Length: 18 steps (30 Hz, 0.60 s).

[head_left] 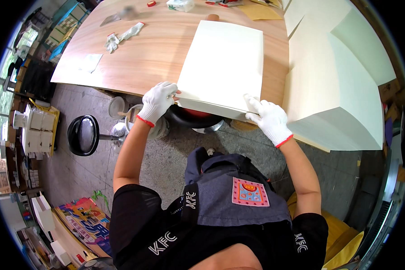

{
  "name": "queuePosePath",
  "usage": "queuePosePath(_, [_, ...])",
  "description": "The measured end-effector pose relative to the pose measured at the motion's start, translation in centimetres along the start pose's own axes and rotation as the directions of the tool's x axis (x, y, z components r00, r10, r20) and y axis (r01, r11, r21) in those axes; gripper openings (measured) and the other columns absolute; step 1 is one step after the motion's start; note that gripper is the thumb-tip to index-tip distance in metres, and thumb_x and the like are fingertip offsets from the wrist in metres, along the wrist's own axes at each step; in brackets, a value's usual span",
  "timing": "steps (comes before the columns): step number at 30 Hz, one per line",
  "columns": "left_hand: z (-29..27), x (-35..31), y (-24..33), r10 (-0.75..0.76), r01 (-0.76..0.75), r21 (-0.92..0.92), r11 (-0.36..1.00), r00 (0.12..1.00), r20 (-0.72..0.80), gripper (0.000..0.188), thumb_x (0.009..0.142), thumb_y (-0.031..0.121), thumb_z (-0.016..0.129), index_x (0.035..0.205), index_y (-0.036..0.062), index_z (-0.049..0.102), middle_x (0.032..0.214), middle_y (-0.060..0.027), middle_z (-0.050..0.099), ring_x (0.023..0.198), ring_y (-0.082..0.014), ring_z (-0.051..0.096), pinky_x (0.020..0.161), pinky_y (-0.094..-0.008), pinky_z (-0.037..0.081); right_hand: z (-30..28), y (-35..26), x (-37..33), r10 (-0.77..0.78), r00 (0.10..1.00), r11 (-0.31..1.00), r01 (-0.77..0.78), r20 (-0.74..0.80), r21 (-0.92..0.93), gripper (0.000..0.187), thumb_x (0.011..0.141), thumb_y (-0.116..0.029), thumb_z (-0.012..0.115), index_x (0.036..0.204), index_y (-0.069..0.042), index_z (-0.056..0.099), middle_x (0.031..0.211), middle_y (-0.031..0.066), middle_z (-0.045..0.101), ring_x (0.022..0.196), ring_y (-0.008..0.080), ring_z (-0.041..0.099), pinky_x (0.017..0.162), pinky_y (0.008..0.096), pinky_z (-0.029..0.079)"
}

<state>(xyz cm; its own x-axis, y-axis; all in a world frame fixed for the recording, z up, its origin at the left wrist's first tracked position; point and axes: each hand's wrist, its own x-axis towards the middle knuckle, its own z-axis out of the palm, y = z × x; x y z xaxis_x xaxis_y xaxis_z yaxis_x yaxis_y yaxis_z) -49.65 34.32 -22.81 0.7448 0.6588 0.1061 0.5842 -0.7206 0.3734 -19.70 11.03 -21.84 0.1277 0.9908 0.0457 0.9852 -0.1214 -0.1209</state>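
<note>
A thick stack of large white paper sheets (222, 63) lies on the wooden table, its near edge at the table's front edge. My left hand (159, 102), in a white knit glove with a red cuff, is at the stack's near left corner. Its fingers are bent and closed there, with bare fingertips showing beside the edge. At the near right corner is my right hand (271, 119), gloved the same way. Its fingers are stretched and apart, touching the top and the front side of that corner. The undersides of both hands are hidden.
The wooden table (157, 58) carries a spare pair of gloves (123, 37), a tissue pack (181, 5) and a brown envelope (260, 12). Tall stacks of white sheets (319, 90) stand at right. A black stool (83, 135) and buckets (117, 107) stand below left.
</note>
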Motion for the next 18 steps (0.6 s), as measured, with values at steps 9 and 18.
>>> queuePosePath(9, [-0.1, 0.3, -0.5, 0.003, 0.0, -0.059, 0.998, 0.999, 0.041, 0.014, 0.084, 0.017, 0.076, 0.091, 0.0089, 0.067, 0.097, -0.0055, 0.07, 0.098, -0.0302, 0.067, 0.079, -0.0413, 0.054, 2.2, 0.6, -1.3, -0.095, 0.977, 0.995, 0.089, -0.191, -0.037, 0.054, 0.094, -0.031, 0.068, 0.145, -0.026, 0.053, 0.103, 0.0038, 0.069, 0.079, 0.0233, 0.068, 0.066, 0.0379, 0.056])
queuePosePath(18, [-0.7, 0.7, -0.6, -0.018, 0.025, -0.119, 0.993, 0.998, 0.06, 0.013, 0.084, 0.011, 0.074, 0.086, 0.0043, 0.064, 0.099, -0.0061, 0.074, 0.087, -0.0311, 0.07, 0.074, -0.0397, 0.053, 3.1, 0.9, -1.3, -0.125, 0.959, 0.992, 0.124, -0.254, -0.023, 0.054, 0.094, -0.028, 0.068, 0.146, -0.024, 0.053, 0.094, 0.0035, 0.066, 0.076, 0.0233, 0.065, 0.064, 0.038, 0.054])
